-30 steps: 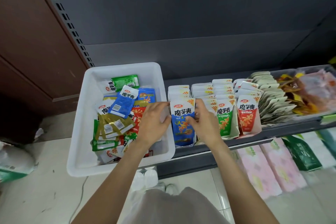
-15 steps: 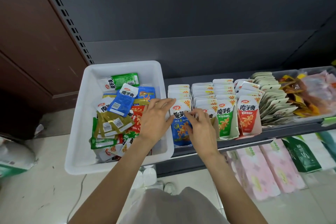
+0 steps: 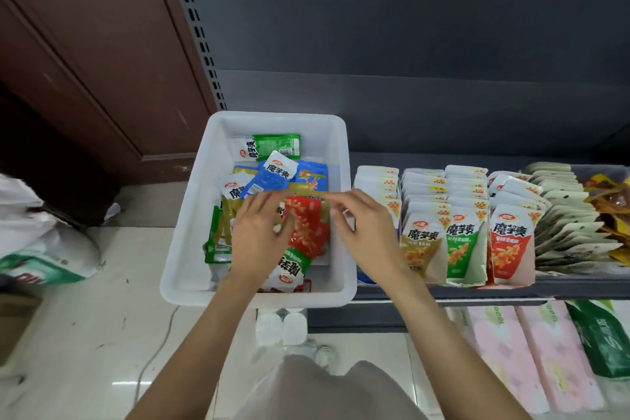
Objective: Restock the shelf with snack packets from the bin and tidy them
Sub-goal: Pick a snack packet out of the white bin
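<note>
Over white bin [image 3: 191,249]: red packet [image 3: 306,228] is being touched by left hand [image 3: 260,239], fingers relaxed; right hand [image 3: 366,232] is being held released, nothing grasped.

Both hands left the blue front packet on the shelf and moved over the white bin [image 3: 191,242]. The left hand [image 3: 259,239] came down onto the loose packets, fingers spread beside a red packet [image 3: 308,228]. The right hand [image 3: 366,232] crossed the bin's near wall, fingers loosely curled, blurred.

Brown wooden door [image 3: 85,54], glossy tiled floor [image 3: 85,334]
</note>
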The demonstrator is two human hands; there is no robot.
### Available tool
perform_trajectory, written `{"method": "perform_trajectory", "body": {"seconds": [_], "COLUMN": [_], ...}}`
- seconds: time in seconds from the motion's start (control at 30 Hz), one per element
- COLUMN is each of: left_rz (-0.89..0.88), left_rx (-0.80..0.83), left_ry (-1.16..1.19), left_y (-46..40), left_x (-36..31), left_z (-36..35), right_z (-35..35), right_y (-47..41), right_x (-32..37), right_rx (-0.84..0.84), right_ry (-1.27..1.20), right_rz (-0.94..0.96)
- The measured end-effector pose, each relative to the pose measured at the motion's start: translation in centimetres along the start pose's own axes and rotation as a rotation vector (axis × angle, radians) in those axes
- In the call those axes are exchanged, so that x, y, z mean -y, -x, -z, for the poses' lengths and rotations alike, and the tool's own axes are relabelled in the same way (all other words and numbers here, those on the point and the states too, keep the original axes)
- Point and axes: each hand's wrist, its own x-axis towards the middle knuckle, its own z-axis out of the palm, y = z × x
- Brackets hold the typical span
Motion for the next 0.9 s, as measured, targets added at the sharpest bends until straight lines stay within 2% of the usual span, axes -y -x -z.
{"method": "perform_trajectory", "body": {"seconds": [0.07, 0.17, 0.33, 0.43, 0.53, 0.63, 0.77, 0.9], "left_rz": [0.08, 0.246, 0.326, 0.318, 0.373, 0.397, 0.42, 0.382], "left_rx": [-0.015, 0.125, 0.351, 0.334, 0.325, 0.316, 0.279, 0.23], "left_ry": [-0.097, -0.195, -0.292, -0.342, -0.346, -0.363, -0.283, -0.239], "left_y": [0.1, -0.7, -1.6, -1.5, -1.6, -1.5, -1.5, -1.3], "left_x": [2.9, 5.7, 6.5, 6.8, 7.2, 7.4, 7.3, 7.5], "left_z": [1.0, 1.4, 1.2, 0.9, 0.7, 0.4, 0.5, 0.4], "right_z": [-2.9, -8.0, -13.8, -15.3, -15.2, -14.0, -13.2, -13.5], "right_y": [-2.6, -6.8, -11.3, -12.2, -12.6, -12.5, -12.1, -11.7], "right_x": [0.7, 1.2, 1.1, 1.4, 1.5, 0.9, 1.1, 1.0], "right_rx": [0.127, 0.349, 0.468, 0.513, 0.531, 0.594, 0.775, 0.728], "right_ry": [-0.001, 0.09, 0.249, 0.337, 0.324, 0.358, 0.409, 0.519], "right_rz": [-0.015, -0.105, -0.274, -0.358, -0.37, -0.306, -0.16, -0.15]}}
